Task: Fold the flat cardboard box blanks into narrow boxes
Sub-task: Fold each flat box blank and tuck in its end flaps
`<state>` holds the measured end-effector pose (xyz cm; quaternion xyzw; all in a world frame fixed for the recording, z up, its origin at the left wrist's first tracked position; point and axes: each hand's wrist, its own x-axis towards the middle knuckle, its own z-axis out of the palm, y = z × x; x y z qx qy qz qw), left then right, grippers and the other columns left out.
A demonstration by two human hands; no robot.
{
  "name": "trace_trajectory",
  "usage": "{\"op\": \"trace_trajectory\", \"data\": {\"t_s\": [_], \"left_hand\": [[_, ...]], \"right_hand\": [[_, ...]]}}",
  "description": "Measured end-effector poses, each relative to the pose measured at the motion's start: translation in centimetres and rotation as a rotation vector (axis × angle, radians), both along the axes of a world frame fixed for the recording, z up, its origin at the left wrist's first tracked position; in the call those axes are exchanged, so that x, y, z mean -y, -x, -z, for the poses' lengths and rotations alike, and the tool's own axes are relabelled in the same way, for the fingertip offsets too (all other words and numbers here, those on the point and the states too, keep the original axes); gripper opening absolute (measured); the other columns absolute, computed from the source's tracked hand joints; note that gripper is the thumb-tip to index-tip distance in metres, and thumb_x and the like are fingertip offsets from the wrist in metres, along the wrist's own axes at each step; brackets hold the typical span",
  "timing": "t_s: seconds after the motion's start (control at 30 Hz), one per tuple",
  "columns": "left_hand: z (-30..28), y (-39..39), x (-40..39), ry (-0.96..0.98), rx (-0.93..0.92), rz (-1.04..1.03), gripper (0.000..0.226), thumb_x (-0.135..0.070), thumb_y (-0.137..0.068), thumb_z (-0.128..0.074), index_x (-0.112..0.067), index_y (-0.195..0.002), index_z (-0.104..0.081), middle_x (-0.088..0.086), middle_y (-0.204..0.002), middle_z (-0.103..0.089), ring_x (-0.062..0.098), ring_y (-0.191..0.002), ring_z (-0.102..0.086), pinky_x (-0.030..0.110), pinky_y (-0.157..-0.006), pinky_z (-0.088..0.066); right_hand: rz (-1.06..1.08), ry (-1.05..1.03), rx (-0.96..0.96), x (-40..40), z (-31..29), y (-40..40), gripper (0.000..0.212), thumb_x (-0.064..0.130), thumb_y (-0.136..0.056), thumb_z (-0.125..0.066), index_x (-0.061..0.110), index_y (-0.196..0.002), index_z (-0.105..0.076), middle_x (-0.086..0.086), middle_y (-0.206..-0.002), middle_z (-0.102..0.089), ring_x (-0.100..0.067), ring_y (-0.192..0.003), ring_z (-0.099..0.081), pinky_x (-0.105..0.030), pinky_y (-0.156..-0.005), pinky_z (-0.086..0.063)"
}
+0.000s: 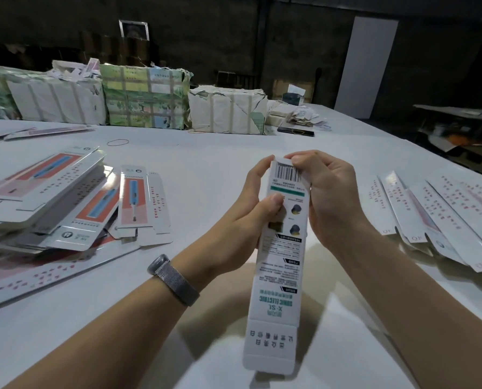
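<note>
A long narrow white box [277, 270] with a barcode and printed text is held above the table, its far end up and its near flap hanging open. My left hand [258, 209] grips its left side, thumb pressed on the printed face. My right hand [322, 192] curls over the far end by the barcode, fingertips on the top flap. A heap of flat blanks [52, 200] with red-and-blue pictures lies at the left. Several folded narrow boxes [441, 220] lie in a row at the right.
The white table [206, 164] stretches ahead. Taped paper bundles [144, 96] line its far edge, beside loose paper scraps [301, 116] and a dark phone [296, 131]. A rubber band [118, 142] lies mid-table. A watch band sits on my left wrist [172, 279].
</note>
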<state>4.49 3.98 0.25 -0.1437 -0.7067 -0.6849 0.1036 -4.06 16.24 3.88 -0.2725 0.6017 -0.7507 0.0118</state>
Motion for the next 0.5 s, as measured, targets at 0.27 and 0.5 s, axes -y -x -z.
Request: {"op": "trace_trajectory", "data": {"t_s": [0.27, 0.5], "left_hand": [[-0.08, -0.24, 0.3, -0.002, -0.002, 0.018, 0.069, -0.036, -0.096, -0.043, -0.042, -0.154, -0.006, 0.009, -0.13, -0.061, 0.035, -0.107, -0.069, 0.049, -0.083, -0.06], [-0.19, 0.01, 0.42, -0.044, -0.078, -0.065, 0.046, -0.033, -0.096, -0.04, -0.038, -0.14, -0.025, 0.006, -0.101, -0.072, 0.032, -0.085, -0.073, 0.029, -0.065, -0.057]], "right_hand": [[-0.111, -0.035, 0.022, -0.51, -0.5, 0.23, 0.021, 0.007, -0.095, -0.053, 0.009, -0.078, -0.065, -0.001, -0.069, -0.063, -0.023, -0.074, -0.065, -0.034, -0.068, -0.056], [-0.201, -0.066, 0.003, -0.64, -0.54, 0.29, 0.032, 0.028, -0.1, -0.05, 0.016, -0.084, -0.074, 0.0, -0.076, -0.066, -0.015, -0.08, -0.068, -0.031, -0.072, -0.057]]}}
